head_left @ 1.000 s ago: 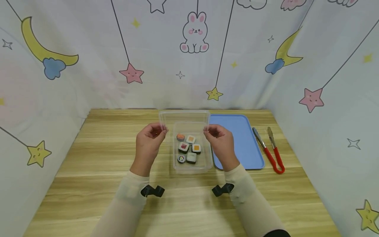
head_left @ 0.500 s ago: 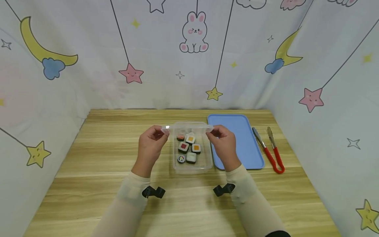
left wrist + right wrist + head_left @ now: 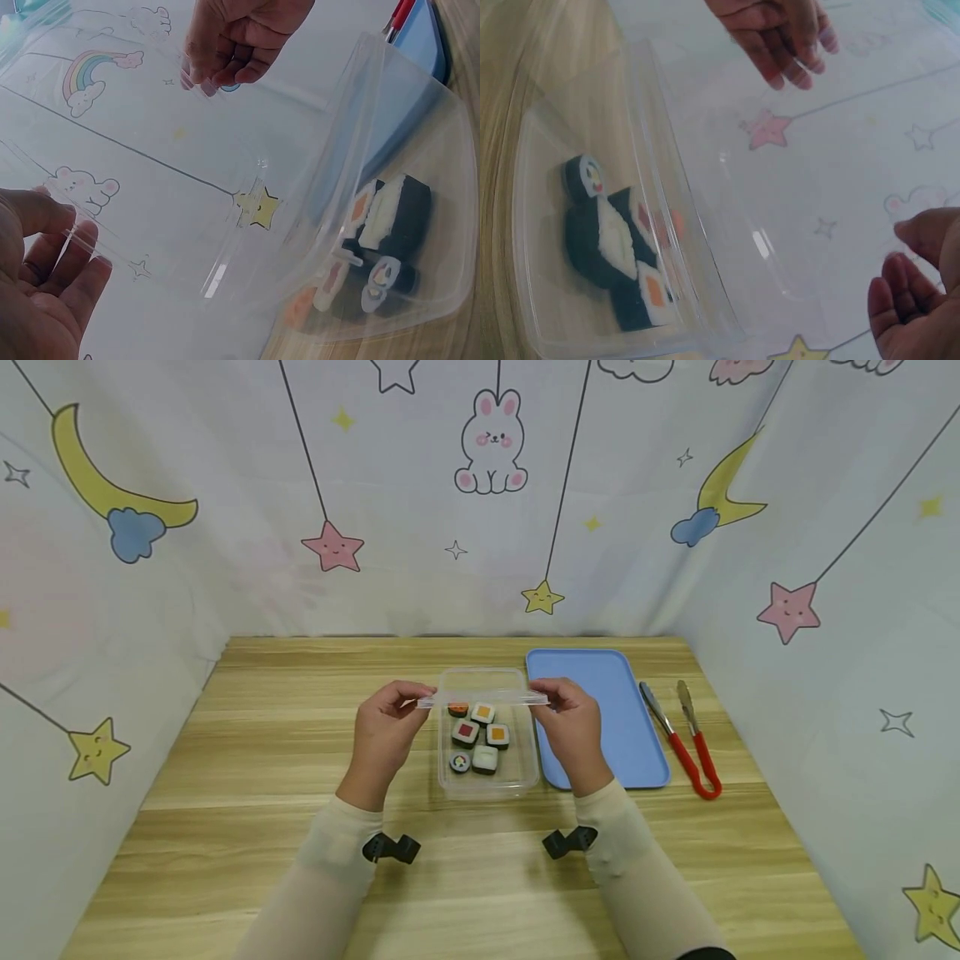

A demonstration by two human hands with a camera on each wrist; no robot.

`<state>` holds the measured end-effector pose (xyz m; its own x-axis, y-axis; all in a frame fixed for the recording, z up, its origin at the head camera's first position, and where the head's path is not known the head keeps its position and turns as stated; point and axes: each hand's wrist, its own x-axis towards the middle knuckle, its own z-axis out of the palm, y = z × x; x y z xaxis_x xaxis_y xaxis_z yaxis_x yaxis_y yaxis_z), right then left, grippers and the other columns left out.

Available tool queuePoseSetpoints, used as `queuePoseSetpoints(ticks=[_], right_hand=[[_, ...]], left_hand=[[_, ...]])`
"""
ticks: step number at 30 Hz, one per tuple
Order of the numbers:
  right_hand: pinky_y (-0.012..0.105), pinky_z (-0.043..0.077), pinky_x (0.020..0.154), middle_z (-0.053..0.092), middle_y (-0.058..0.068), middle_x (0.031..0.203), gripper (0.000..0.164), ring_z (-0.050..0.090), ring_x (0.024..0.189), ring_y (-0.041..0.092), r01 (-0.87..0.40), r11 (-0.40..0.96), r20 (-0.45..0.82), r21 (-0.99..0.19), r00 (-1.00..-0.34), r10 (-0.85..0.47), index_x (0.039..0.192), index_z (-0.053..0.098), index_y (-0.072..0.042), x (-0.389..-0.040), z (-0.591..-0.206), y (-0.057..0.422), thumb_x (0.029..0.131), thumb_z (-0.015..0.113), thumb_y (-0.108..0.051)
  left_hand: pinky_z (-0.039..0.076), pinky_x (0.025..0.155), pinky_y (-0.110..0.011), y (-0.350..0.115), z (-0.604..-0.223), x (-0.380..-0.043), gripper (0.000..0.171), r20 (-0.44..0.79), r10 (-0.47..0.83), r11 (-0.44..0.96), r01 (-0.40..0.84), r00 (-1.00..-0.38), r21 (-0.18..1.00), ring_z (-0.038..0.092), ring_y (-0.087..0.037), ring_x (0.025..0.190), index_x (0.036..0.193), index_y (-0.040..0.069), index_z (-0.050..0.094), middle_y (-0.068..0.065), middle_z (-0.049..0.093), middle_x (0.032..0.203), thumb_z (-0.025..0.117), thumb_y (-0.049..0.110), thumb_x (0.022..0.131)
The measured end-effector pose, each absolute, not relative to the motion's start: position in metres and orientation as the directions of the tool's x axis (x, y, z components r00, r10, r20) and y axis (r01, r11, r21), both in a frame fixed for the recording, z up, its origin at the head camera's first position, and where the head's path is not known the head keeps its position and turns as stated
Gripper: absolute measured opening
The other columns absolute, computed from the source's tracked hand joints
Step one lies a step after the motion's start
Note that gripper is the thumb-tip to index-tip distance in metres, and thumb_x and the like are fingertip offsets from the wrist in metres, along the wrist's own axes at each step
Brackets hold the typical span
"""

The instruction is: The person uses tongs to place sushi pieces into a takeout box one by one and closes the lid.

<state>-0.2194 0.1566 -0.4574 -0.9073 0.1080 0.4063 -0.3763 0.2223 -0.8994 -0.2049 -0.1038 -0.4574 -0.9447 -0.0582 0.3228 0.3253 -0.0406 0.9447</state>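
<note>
My left hand [image 3: 381,739] and right hand [image 3: 573,735] pinch opposite sides of a clear plastic lid [image 3: 483,697] between thumb and fingers. In the head view the lid shows nearly edge-on, raised over the far part of a clear plastic box [image 3: 487,792]. Several sushi pieces lie inside the box, among them one with a red centre [image 3: 465,733], one with an orange centre [image 3: 497,735] and a small round roll [image 3: 460,762]. An orange-topped piece [image 3: 457,708] is partly covered by the lid. Both wrist views look through the transparent lid.
A blue tray [image 3: 607,727] lies right of the box, partly behind my right hand. Tongs [image 3: 697,752] with red handles rest beside the tray on the wooden table [image 3: 285,735]. A patterned curtain [image 3: 420,585] stands behind the table's far edge.
The lid has tilted from facing me to nearly edge-on and come down and slightly nearer. Both hands have shifted a little to the right with it. Box, sushi, tray and tongs stay put.
</note>
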Motion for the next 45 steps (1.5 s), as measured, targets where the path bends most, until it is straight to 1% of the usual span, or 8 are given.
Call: queuePoseSetpoints(ticks=[8,15,21,25,31,35,39,45], right_hand=[[0.012,0.051,0.069,0.071,0.023,0.101,0.019,0.061,0.082,0.005,-0.375,0.247,0.415,-0.894,-0.899,0.139,0.107,0.079,0.004,-0.220,-0.459,0.157,0.088,0.080,0.002],[0.017,0.057,0.070,0.077,0.020,0.102,0.021,0.068,0.081,0.004,-0.287,0.238,0.324,-0.928,-0.937,0.132,0.112,0.081,-0.003,-0.219,-0.460,0.158,0.093,0.080,-0.012],[0.022,0.061,0.075,0.078,0.012,0.103,0.024,0.072,0.090,0.013,-0.278,0.236,0.309,-0.931,-0.945,0.108,0.112,0.081,-0.007,-0.220,-0.465,0.161,0.094,0.080,-0.023],[0.024,0.062,0.077,0.078,0.010,0.103,0.026,0.073,0.092,0.017,-0.265,0.202,0.289,-0.943,-0.952,0.100,0.112,0.081,-0.009,-0.218,-0.467,0.162,0.094,0.080,-0.027],[0.025,0.062,0.076,0.077,0.015,0.108,0.026,0.072,0.093,0.018,-0.270,0.123,0.281,-0.955,-0.956,0.087,0.116,0.080,-0.008,-0.215,-0.469,0.163,0.096,0.078,-0.025],[0.025,0.062,0.076,0.076,0.019,0.108,0.026,0.072,0.092,0.017,-0.275,0.091,0.283,-0.957,-0.955,0.090,0.116,0.080,-0.006,-0.216,-0.469,0.163,0.095,0.079,-0.022],[0.025,0.062,0.077,0.077,0.016,0.107,0.026,0.073,0.092,0.015,-0.277,0.105,0.287,-0.955,-0.953,0.098,0.115,0.080,-0.006,-0.217,-0.470,0.164,0.095,0.080,-0.022],[0.026,0.062,0.079,0.078,0.011,0.109,0.025,0.073,0.095,0.016,-0.283,0.135,0.297,-0.949,-0.951,0.090,0.116,0.080,-0.007,-0.217,-0.474,0.165,0.095,0.079,-0.022]], left_hand=[[0.058,0.099,-0.030,-0.102,-0.461,-0.205,0.006,0.389,-0.025,-0.046,0.390,-0.921,0.920,0.070,-0.022,0.111,0.100,-0.005,0.072,-0.015,0.071,0.112,0.072,-0.006,0.094],[0.057,0.101,-0.031,-0.100,-0.460,-0.205,0.017,0.406,-0.022,-0.065,0.406,-0.914,0.911,0.070,-0.027,0.111,0.092,0.010,0.076,-0.011,0.070,0.111,0.073,-0.006,0.093],[0.055,0.105,-0.033,-0.099,-0.461,-0.206,0.006,0.418,-0.022,-0.087,0.419,-0.908,0.904,0.068,-0.030,0.115,0.092,-0.002,0.071,-0.013,0.070,0.111,0.074,-0.008,0.092],[0.052,0.108,-0.033,-0.099,-0.462,-0.205,0.009,0.412,-0.020,-0.072,0.412,-0.911,0.908,0.062,-0.030,0.122,0.093,-0.009,0.068,-0.018,0.067,0.120,0.076,-0.008,0.090],[0.053,0.106,-0.028,-0.100,-0.462,-0.204,0.022,0.272,-0.038,-0.035,0.273,-0.962,0.961,0.056,-0.029,0.133,0.113,-0.010,0.071,-0.017,0.060,0.142,0.075,-0.003,0.093],[0.058,0.096,-0.023,-0.101,-0.460,-0.203,0.032,0.119,-0.043,-0.054,0.121,-0.992,0.991,0.061,-0.028,0.128,0.127,-0.002,0.070,-0.016,0.063,0.139,0.074,0.004,0.096],[0.060,0.089,-0.022,-0.101,-0.459,-0.202,0.037,0.034,-0.027,-0.083,0.037,-0.999,0.996,0.065,-0.023,0.120,0.132,0.003,0.069,-0.016,0.067,0.132,0.075,0.011,0.097],[0.060,0.090,-0.024,-0.102,-0.459,-0.203,0.035,-0.027,0.006,-0.225,-0.027,-1.000,0.974,0.069,-0.014,0.110,0.136,-0.002,0.064,-0.019,0.062,0.139,0.061,0.006,0.102]])
